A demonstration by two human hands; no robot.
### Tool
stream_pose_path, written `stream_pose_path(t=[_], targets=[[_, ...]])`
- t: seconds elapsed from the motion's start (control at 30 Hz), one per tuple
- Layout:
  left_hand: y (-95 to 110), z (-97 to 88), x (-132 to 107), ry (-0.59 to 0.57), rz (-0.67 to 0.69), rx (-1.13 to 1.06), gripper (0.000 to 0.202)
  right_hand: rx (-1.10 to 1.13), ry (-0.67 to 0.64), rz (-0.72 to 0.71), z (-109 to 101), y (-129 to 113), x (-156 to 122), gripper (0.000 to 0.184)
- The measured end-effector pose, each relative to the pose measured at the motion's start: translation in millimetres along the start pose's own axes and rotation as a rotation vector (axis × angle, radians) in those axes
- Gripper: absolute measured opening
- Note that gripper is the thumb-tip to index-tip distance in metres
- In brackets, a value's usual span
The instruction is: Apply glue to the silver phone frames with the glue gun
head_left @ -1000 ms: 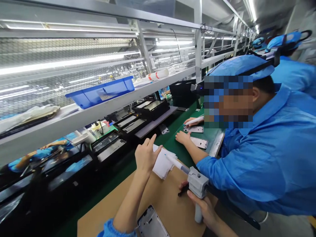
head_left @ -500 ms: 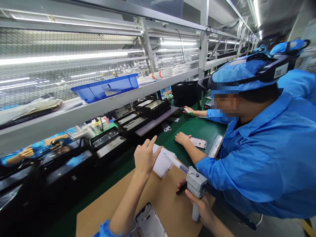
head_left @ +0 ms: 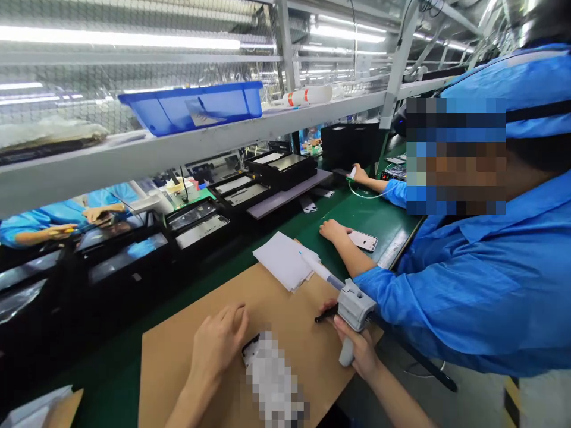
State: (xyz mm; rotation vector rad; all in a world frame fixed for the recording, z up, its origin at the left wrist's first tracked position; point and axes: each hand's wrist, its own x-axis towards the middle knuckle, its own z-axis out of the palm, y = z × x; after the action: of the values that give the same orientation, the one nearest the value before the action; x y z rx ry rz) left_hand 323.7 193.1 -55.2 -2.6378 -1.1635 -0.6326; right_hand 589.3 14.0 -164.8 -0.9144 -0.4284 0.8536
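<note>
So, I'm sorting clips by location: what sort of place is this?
Probably an electronics workshop: black rectangular trays line the long green bench, a pale phone-shaped part lies on it, and the right hand holds a grey gun-shaped tool.

Matt plastic gun (head_left: 357,304), smooth cardboard (head_left: 173,351), glossy plastic tray (head_left: 234,102)

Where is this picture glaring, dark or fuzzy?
In the head view, a long white tube light glares at upper left, black rectangular trays at left look murky, square pixel blocks hide most of the flat silvery frame beside the left hand, and the grey plastic pistol-shaped tool in the right hand looks fairly clear.
</note>
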Motion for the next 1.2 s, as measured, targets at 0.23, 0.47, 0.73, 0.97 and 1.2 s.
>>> stream_pose_path(t=[0.23, 0.47, 0.73, 0.97, 1.2], targets=[[-32.0, 24.8, -49.1, -0.264, -0.333, -0.055, 0.061, -0.046, 0.001, 0.029, -0.6, -8.8, 0.5, 0.053], [-20.9, 32.3, -52.5, -0.263, -0.309, -0.139, 0.053, -0.144, 0.006, -0.059, -13.6, -15.2, -3.5, 0.032], [-4.8, 35.6, -56.6, -0.307, -0.344, -0.172, 0.042, -0.325, -0.125, -0.182, -32.6, -20.0, -4.8, 0.039], [-2.7, 37.7, -58.1, -0.31, -0.338, -0.193, 0.041, -0.328, -0.136, -0.145, -32.1, -27.0, -5.2, 0.039], [-3.0, 36.3, -58.1, -0.303, -0.332, -0.204, 0.043, -0.309, -0.096, -0.107, -27.2, -30.3, -6.6, 0.038]])
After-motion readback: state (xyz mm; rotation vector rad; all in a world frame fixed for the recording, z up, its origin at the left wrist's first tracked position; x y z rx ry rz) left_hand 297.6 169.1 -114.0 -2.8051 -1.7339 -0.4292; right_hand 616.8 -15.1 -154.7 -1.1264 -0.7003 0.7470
